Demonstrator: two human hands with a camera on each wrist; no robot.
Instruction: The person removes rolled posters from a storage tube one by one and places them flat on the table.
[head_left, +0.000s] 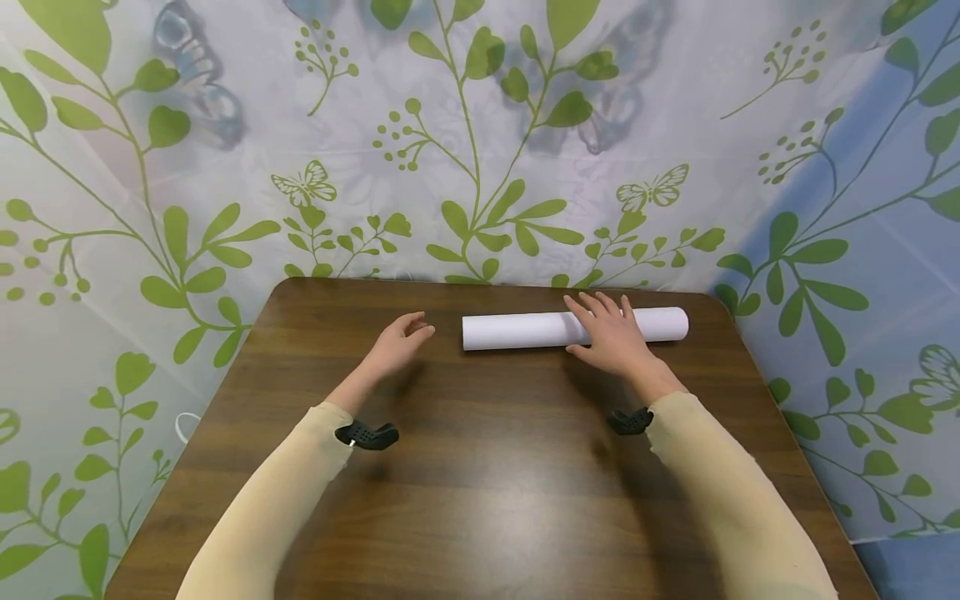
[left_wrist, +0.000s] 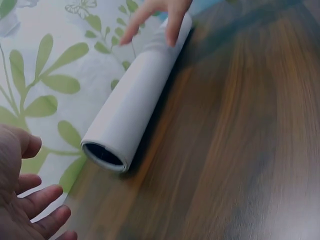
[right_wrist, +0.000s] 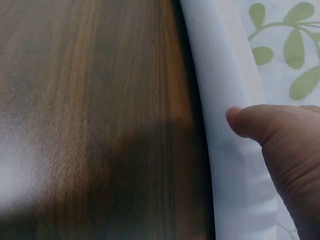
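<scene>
A white rolled-up sheet (head_left: 517,331) lies lengthwise near the far edge of the wooden table (head_left: 465,467). Its hollow left end, dark inside, shows in the left wrist view, where layered edges ring the opening of the roll (left_wrist: 132,100). My right hand (head_left: 613,337) is over the roll's right half, fingers spread and straight; whether it touches the roll I cannot tell. In the right wrist view the thumb of that hand (right_wrist: 285,135) stretches across the roll. My left hand (head_left: 397,343) hovers left of the roll's end, apart from it, fingers loosely bent and holding nothing.
A curtain (head_left: 480,167) printed with green leaves and butterflies hangs right behind the table and along both sides. Black straps (head_left: 367,434) circle both wrists below cream sleeves. A white loop of cord (head_left: 183,427) shows beside the table's left edge.
</scene>
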